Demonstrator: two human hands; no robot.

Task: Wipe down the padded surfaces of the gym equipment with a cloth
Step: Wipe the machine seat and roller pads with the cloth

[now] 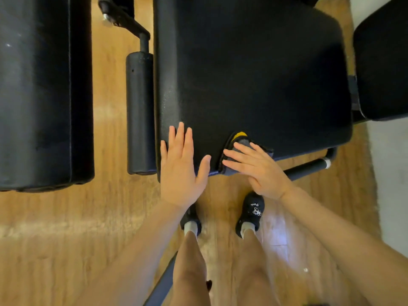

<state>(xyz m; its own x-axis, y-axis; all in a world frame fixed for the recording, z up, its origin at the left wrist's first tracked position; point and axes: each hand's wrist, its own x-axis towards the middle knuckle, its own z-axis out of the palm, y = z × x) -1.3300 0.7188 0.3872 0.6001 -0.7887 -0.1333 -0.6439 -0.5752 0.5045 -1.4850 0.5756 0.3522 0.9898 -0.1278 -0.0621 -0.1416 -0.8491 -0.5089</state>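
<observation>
The left hand [180, 171] lies flat, fingers straight and spread, on the near left corner of the large black seat pad [254, 74], its grip holding nothing. Just to its right, the right hand [258, 167] presses straight fingers down on a folded dark cloth [235, 143] (a yellow patch shows at its far end), which sits on the pad's near edge, the two hands close but apart. A black roller pad [139, 111] runs along the seat pad's left side, another long black pad [42, 91] lies farther left, and black shoes [250, 214] stand on the wooden floor [66, 239] below.
</observation>
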